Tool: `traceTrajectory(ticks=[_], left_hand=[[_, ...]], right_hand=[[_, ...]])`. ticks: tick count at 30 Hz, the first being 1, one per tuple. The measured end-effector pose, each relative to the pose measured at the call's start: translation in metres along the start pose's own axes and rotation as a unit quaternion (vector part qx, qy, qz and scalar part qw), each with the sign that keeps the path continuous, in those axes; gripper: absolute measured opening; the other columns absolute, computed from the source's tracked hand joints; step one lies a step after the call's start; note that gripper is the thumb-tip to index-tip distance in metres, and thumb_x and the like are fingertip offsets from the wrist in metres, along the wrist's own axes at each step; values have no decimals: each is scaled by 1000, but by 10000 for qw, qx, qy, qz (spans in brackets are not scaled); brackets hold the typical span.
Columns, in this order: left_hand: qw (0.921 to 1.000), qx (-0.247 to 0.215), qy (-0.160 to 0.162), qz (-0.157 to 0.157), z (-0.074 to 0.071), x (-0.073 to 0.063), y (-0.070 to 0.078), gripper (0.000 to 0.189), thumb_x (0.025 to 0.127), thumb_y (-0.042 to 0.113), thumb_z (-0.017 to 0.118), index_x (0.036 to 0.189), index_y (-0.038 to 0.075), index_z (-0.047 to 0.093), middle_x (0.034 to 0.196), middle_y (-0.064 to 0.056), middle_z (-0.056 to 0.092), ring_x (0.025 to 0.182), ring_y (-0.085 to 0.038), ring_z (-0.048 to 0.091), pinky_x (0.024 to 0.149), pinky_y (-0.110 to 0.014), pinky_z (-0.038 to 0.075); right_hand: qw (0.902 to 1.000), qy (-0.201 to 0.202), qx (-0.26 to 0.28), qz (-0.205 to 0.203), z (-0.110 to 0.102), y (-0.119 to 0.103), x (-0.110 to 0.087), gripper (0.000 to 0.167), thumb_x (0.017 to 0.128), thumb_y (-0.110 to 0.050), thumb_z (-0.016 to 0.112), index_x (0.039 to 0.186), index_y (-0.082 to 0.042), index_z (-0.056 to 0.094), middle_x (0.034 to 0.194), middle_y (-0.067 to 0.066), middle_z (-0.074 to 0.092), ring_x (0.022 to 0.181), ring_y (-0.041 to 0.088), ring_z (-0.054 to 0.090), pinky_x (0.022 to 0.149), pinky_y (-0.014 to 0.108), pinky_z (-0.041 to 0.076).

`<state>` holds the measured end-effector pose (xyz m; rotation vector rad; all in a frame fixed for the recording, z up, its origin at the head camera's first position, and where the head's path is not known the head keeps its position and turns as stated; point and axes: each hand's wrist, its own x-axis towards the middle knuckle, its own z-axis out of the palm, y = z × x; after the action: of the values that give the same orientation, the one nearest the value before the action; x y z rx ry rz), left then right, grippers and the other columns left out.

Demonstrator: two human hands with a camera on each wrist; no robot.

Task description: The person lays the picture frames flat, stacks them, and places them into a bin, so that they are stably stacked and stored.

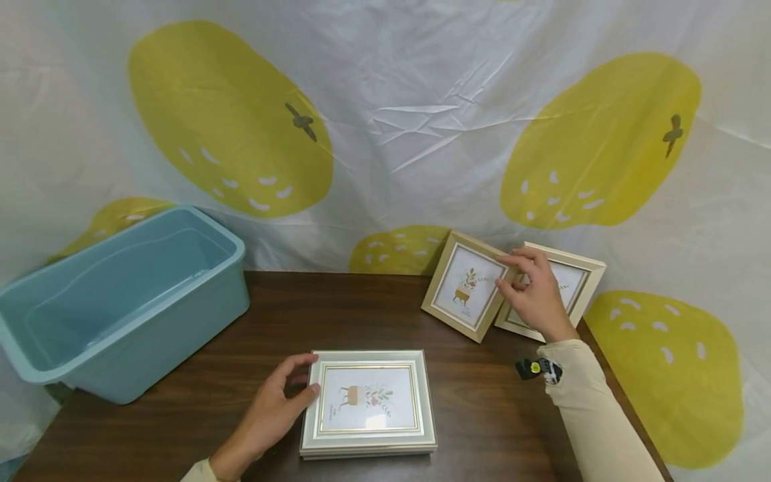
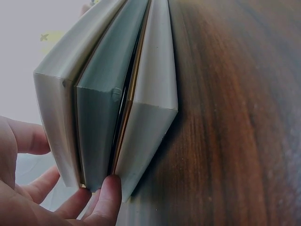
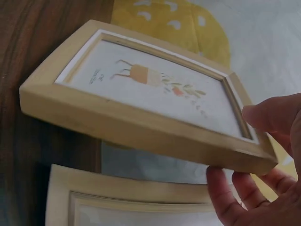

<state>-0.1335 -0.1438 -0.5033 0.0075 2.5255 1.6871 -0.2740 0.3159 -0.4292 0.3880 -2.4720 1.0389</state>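
My right hand [image 1: 538,299] pinches the upper right corner of a light-wood picture frame [image 1: 444,321], thumb on its front and fingers behind. In the right wrist view this frame [image 3: 61,110] is tilted, showing a plant print. A second cream picture frame [image 1: 593,274] leans behind the right hand, partly covered by it. On the table before me lies a stack of picture frames [image 1: 369,442], silvery-white on top. My left hand [image 1: 268,408] rests its fingertips against the stack's left side. Three frames of the stack [image 2: 101,117] show in the left wrist view.
A light-blue plastic tub [image 1: 175,335] stands at the left of the dark wooden table [image 1: 482,415]. Behind the table hangs a pale cloth [image 1: 409,134] with large yellow fruit shapes. A small black device [image 1: 539,369] is strapped to the right wrist.
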Motion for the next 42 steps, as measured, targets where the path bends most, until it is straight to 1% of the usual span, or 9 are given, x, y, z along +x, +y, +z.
traceTrajectory(ticks=[3,6,13,17,22,25,28,31,42], left_hand=[[10000,-53,-20,-13,0,0,0,46,100,22,74,144,22,61,154,-6,57,130,-31,61,96,-42,57],[9999,-119,-40,2,0,-1,0,46,100,21,74,144,22,60,154,-7,57,130,-31,61,94,-41,57],[9999,-150,-52,51,0,-1,0,46,100,20,73,144,21,60,154,-8,57,131,-32,60,95,-41,57],[9998,-156,-78,26,-1,0,1,46,100,20,73,144,21,60,154,-8,57,132,-33,60,95,-44,58],[9998,-165,-101,-9,-1,0,0,45,100,21,73,144,23,60,154,-8,57,132,-32,60,94,-43,58],[9999,-152,-78,7,-2,0,-1,46,100,21,74,144,23,61,154,-6,57,131,-32,60,94,-42,57],[9999,-118,-55,9,-2,-1,-1,46,100,20,73,144,23,61,155,-4,57,131,-31,60,95,-43,57],[10000,-71,-31,7,-3,-1,0,47,100,20,73,145,23,62,155,-3,57,131,-30,61,96,-42,57],[9998,-20,-17,172,-7,0,2,45,100,16,73,144,21,64,150,-6,61,129,-29,62,96,-36,53]], right_hand=[[9999,-110,-101,-71,1,2,-2,40,94,-3,77,134,-4,70,152,25,46,108,32,60,75,9,50],[9993,-255,-241,-148,1,2,-3,41,97,-6,76,137,-7,69,146,23,52,90,24,60,72,16,51],[9970,-671,-286,-243,4,4,-9,43,104,-14,68,147,-18,63,132,17,69,76,16,67,59,27,54],[9983,-529,17,-239,8,4,-12,42,104,-9,67,145,-17,65,131,20,69,62,16,67,50,27,54],[9987,-359,325,-139,11,1,-16,41,103,-5,67,142,-16,67,135,19,68,47,7,52,41,25,45],[9971,-382,653,-32,12,-3,-20,41,104,-3,65,144,-12,65,140,22,65,51,6,57,43,25,50],[9929,-440,1101,122,11,-7,-26,43,104,0,63,146,-8,62,144,26,60,69,8,71,54,31,61],[9895,-462,1351,234,10,-10,-30,44,105,-2,61,148,-8,60,145,27,59,86,9,76,65,36,65],[9849,-285,1698,192,4,-28,-42,45,105,1,60,149,-5,58,140,27,60,86,4,75,67,37,65]])
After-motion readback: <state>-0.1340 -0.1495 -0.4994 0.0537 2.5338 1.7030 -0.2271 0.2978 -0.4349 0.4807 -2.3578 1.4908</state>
